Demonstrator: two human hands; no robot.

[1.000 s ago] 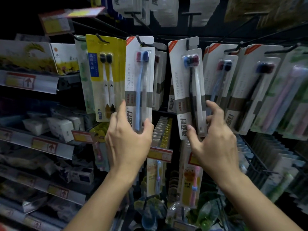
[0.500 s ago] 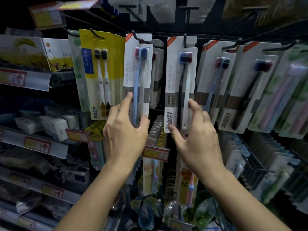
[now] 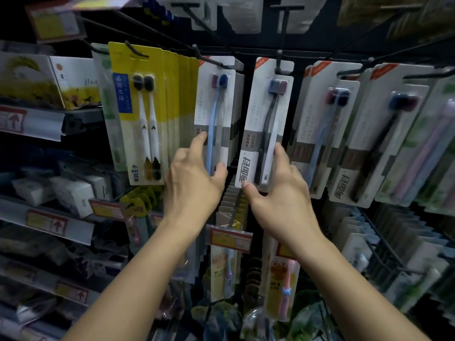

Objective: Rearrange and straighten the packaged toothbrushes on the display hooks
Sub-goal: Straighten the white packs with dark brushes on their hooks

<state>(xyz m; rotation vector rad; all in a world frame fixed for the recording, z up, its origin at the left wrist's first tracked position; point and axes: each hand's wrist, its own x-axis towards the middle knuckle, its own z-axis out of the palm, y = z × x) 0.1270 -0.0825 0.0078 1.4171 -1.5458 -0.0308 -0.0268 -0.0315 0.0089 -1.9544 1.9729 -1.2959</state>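
Rows of carded toothbrush packs hang from black display hooks. My left hand (image 3: 193, 179) holds the lower end of a white pack with a light blue brush (image 3: 216, 114), index finger on its front and thumb on its right edge. My right hand (image 3: 275, 193) pinches the bottom of the white pack with a black brush (image 3: 267, 124), which hangs on the centre hook (image 3: 279, 62) and tilts slightly. Yellow twin-brush packs (image 3: 145, 112) hang just left of my left hand. More white packs (image 3: 325, 129) hang to the right.
Shelves with boxes and price-tag rails (image 3: 44, 225) run down the left side. Below my hands hang children's toothbrush packs (image 3: 283, 286) and a yellow price tag (image 3: 230, 238). Long hooks of grey packs (image 3: 398, 244) jut out at the lower right.
The black-brush pack has swung left from a slant to nearly upright, my right hand moving with it. My left hand has stayed on the blue-brush pack. The camera has shifted closer.
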